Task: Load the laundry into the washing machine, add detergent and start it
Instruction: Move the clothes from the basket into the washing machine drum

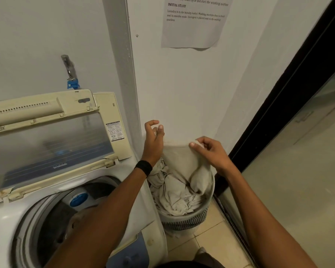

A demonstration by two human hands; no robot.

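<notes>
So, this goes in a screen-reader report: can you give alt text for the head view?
Both hands, left hand and right hand, lift a pale cloth by its top edge above a laundry basket of light-coloured laundry. Left of the basket stands a top-loading washing machine with its lid raised.

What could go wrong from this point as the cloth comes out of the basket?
1. The cloth is pinched only at its top edge by the left hand and right hand; it may slip back.
2. Its lower part sits in the tangled pile in the basket, so other pieces might drag out onto the floor.
3. It could snag on the raised lid on the way over.
</notes>
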